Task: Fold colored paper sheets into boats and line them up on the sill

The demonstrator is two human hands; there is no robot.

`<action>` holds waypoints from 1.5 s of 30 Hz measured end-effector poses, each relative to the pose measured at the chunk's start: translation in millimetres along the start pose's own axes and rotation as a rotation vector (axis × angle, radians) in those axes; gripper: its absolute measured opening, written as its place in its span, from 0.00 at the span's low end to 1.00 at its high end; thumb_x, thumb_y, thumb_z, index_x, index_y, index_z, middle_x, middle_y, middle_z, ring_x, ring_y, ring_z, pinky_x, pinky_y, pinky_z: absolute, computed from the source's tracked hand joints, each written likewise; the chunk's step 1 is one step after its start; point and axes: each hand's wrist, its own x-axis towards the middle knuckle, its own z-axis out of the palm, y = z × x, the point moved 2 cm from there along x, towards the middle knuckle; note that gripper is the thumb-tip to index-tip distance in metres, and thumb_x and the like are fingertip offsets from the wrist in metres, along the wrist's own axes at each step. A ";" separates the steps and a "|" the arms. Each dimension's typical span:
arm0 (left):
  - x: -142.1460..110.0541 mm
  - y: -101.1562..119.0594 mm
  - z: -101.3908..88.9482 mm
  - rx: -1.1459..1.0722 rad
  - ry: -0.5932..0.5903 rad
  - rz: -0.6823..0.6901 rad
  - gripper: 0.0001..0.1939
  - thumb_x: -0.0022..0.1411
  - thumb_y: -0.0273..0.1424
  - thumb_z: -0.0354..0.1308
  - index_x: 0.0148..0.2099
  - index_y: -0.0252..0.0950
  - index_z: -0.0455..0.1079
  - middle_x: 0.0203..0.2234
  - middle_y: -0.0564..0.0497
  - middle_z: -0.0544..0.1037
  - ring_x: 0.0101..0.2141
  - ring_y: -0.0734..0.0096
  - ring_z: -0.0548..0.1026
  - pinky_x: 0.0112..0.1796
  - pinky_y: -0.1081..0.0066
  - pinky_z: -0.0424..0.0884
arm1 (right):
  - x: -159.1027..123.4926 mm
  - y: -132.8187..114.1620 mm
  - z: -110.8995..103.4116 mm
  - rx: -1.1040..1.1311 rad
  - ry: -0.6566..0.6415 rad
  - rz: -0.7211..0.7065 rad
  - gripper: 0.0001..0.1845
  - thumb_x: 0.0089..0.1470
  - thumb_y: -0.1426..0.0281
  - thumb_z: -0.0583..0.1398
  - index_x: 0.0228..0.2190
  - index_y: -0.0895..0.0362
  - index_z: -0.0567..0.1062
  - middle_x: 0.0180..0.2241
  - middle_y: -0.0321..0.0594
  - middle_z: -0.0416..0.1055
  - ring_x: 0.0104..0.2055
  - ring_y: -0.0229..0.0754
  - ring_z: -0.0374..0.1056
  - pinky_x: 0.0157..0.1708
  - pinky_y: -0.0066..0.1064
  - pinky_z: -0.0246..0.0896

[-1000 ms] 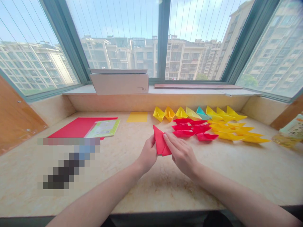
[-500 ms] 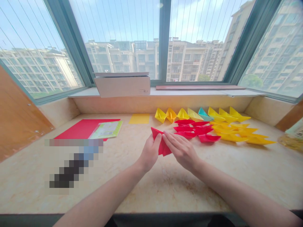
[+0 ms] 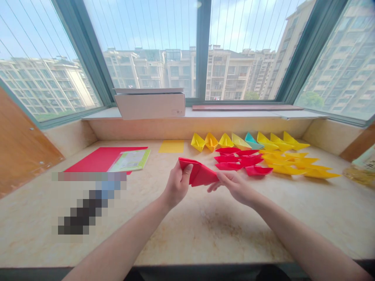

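A folded red paper piece (image 3: 200, 174) is lifted just above the stone counter (image 3: 187, 226), held between both my hands. My left hand (image 3: 176, 183) pinches its left end, thumb on top. Its right corner sits in the closed fingers of my right hand (image 3: 234, 185). Just beyond lie several finished red paper boats (image 3: 240, 160). Several yellow boats (image 3: 288, 162) spread to the right, and a row of yellow ones with one teal boat (image 3: 252, 140) stands along the back.
Red paper sheets (image 3: 96, 160) with a green booklet (image 3: 131, 160) on top lie at the left, a yellow sheet (image 3: 171, 146) behind the hands. A white box (image 3: 150, 104) sits on the window ledge. A bottle (image 3: 361, 168) is at the right edge.
The red piece has been lifted off the counter and turned flatter. My right hand went from pressing flat on it to gripping its right corner, and my left thumb came over the top.
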 end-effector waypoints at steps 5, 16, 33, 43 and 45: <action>-2.6 -2.3 -2.7 0.043 -0.026 0.102 0.19 0.70 0.43 0.47 0.41 0.33 0.70 0.33 0.45 0.79 0.35 0.63 0.76 0.38 0.67 0.70 | 3.5 1.5 1.7 0.087 -0.019 0.014 0.26 0.61 0.50 0.56 0.38 0.61 0.80 0.34 0.48 0.81 0.36 0.49 0.79 0.39 0.40 0.73; -1.1 -1.1 6.4 -0.268 -0.101 -0.062 0.20 0.62 0.46 0.60 0.41 0.32 0.72 0.34 0.45 0.80 0.35 0.62 0.77 0.37 0.67 0.73 | -2.4 -6.9 -7.6 -0.362 0.219 -0.216 0.21 0.67 0.62 0.51 0.30 0.56 0.79 0.30 0.42 0.81 0.32 0.42 0.77 0.33 0.30 0.67; -0.8 -0.2 10.4 -0.316 -0.521 -0.235 0.25 0.61 0.50 0.58 0.40 0.29 0.71 0.18 0.46 0.79 0.20 0.65 0.78 0.24 0.71 0.73 | -6.0 -11.3 -2.5 -0.285 -0.065 -0.063 0.32 0.69 0.56 0.46 0.23 0.60 0.76 0.20 0.41 0.78 0.22 0.37 0.73 0.24 0.23 0.63; -6.6 3.1 24.4 -0.286 -0.229 -0.247 0.25 0.64 0.40 0.59 0.59 0.37 0.61 0.55 0.39 0.71 0.46 0.60 0.78 0.42 0.63 0.78 | -1.5 -3.8 9.7 -0.945 0.215 -0.212 0.23 0.66 0.60 0.52 0.26 0.57 0.76 0.22 0.40 0.76 0.21 0.39 0.69 0.22 0.29 0.50; -9.3 4.0 24.9 -0.275 -0.277 -0.218 0.24 0.66 0.39 0.56 0.60 0.36 0.60 0.53 0.40 0.74 0.50 0.58 0.76 0.46 0.61 0.76 | -2.2 -5.3 13.0 -0.957 0.172 -0.212 0.19 0.65 0.59 0.54 0.29 0.56 0.76 0.24 0.41 0.77 0.24 0.41 0.70 0.24 0.29 0.52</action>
